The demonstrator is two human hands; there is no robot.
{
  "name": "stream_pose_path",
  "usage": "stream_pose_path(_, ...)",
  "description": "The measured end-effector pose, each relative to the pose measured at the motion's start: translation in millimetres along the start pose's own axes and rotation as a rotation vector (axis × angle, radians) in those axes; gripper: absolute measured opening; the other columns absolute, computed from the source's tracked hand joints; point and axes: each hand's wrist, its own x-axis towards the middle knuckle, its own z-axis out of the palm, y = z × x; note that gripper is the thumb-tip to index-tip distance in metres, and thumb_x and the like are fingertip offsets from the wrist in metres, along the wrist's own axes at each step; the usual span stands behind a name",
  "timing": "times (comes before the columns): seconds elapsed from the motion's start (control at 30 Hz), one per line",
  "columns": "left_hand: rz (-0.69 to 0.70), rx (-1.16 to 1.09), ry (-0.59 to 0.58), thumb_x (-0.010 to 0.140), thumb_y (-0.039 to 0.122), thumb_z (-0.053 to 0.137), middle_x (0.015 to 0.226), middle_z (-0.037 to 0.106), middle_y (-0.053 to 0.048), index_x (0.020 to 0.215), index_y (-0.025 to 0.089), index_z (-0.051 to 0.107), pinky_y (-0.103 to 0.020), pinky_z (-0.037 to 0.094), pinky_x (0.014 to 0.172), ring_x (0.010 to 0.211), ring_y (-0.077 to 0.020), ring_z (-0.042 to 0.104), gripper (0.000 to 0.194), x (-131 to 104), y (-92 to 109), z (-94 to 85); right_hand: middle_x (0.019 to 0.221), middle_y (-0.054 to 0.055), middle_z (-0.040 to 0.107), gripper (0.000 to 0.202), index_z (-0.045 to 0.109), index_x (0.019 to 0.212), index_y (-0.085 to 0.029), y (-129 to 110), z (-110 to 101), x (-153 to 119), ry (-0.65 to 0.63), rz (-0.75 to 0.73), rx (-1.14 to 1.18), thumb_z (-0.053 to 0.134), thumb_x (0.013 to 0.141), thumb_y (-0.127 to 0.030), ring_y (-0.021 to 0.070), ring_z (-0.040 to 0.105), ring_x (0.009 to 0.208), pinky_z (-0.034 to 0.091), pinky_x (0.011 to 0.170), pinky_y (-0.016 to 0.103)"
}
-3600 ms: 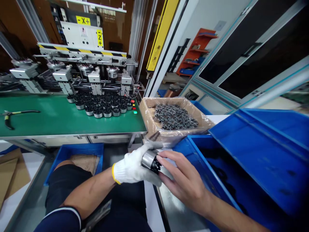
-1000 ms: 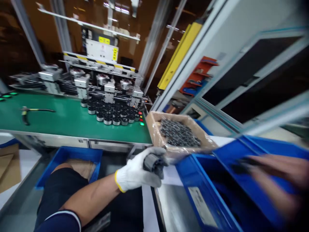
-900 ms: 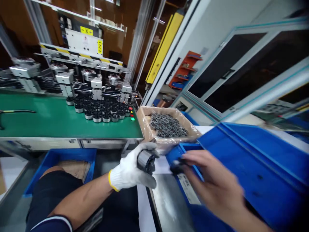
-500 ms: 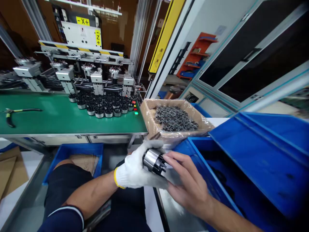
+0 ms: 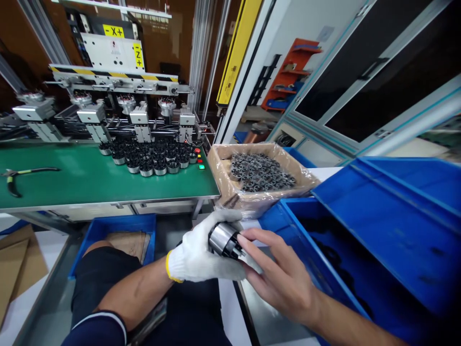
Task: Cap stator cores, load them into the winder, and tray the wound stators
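Note:
My left hand [image 5: 200,255], in a white knit glove with a yellow cuff, is wrapped round a motor stator [image 5: 223,239]. The stator has a smooth silver metal ring with black plastic prongs at both ends. It is tilted, with one pronged end turned toward my bare right hand [image 5: 283,276]. The fingertips of that hand are closed on the prongs at this end, and the thumb is partly hidden near the glove. Several similar stators [image 5: 153,156] stand in close rows on the green bench top [image 5: 86,180].
A plastic-lined carton [image 5: 225,180] of grey ring parts stands beyond my hands. On the right are blue bins [image 5: 324,274]. Pliers [image 5: 21,175] lie on the bench's left side, before a machine with clamps [image 5: 140,117]. Another blue bin [image 5: 118,222] sits by my leg.
The stator and both hands have shifted slightly left in view. My right fingers stay at its pronged end, now covering more of the prongs. The camera view has moved a little.

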Motion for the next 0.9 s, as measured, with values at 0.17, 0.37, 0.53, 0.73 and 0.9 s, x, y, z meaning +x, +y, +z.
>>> stream_pose_path(0.17, 0.061, 0.063, -0.011, 0.061, 0.03, 0.092, 0.111, 0.069, -0.006, 0.134, 0.019, 0.057, -0.032, 0.056, 0.083, 0.089, -0.0186, 0.066, 0.081, -1, 0, -1.4, 0.113, 0.016, 0.061, 0.036, 0.061, 0.121, -0.008, -3, -2, 4, -0.018, -0.017, -0.013, 0.056, 0.086, 0.002, 0.0235, 0.064, 0.106, 0.06, 0.087, 0.034)
stream_pose_path(0.37, 0.037, 0.248, 0.023, 0.065, 0.024, 0.086, 0.115, 0.072, -0.005, 0.135, 0.021, 0.058, -0.037, 0.055, 0.093, 0.1, -0.0237, 0.069, 0.075, -1, 0, -1.7, 0.112, 0.02, 0.058, 0.032, 0.059, 0.12, -0.001, -4, 1, 5, -0.026, -0.099, -0.008, 0.057, 0.088, 0.0, 0.0265, 0.059, 0.11, 0.058, 0.09, 0.04)
stream_pose_path(0.53, 0.25, 0.196, 0.036, 0.068, 0.015, 0.079, 0.134, 0.066, -0.005, 0.136, 0.024, 0.057, -0.038, 0.049, 0.108, 0.123, -0.0259, 0.063, 0.072, -1, -10, -3.2, 0.129, 0.02, 0.055, 0.042, 0.056, 0.132, -0.01, -2, 3, 2, 0.022, 0.104, 0.15, 0.066, 0.092, -0.017, 0.0283, 0.055, 0.125, 0.054, 0.103, 0.044)
stream_pose_path(0.73, 0.459, 0.489, 0.061, 0.067, 0.017, 0.076, 0.138, 0.063, -0.008, 0.148, 0.026, 0.045, -0.038, 0.052, 0.105, 0.118, -0.026, 0.066, 0.087, -3, -13, -6.5, 0.084, 0.004, 0.07, 0.01, 0.062, 0.098, -0.018, -4, 7, 4, -0.069, 0.744, 0.759, 0.064, 0.095, -0.028, 0.0155, 0.07, 0.073, 0.06, 0.065, 0.023)
stream_pose_path(0.9, 0.125, 0.581, 0.071, 0.058, 0.026, 0.083, 0.134, 0.065, -0.008, 0.151, 0.024, 0.039, -0.04, 0.055, 0.101, 0.111, -0.027, 0.069, 0.103, -3, -6, 3.5, 0.086, 0.004, 0.071, 0.012, 0.066, 0.096, -0.016, 3, 9, 3, 0.033, 0.381, 0.32, 0.058, 0.092, -0.008, 0.0143, 0.07, 0.076, 0.059, 0.069, 0.023)
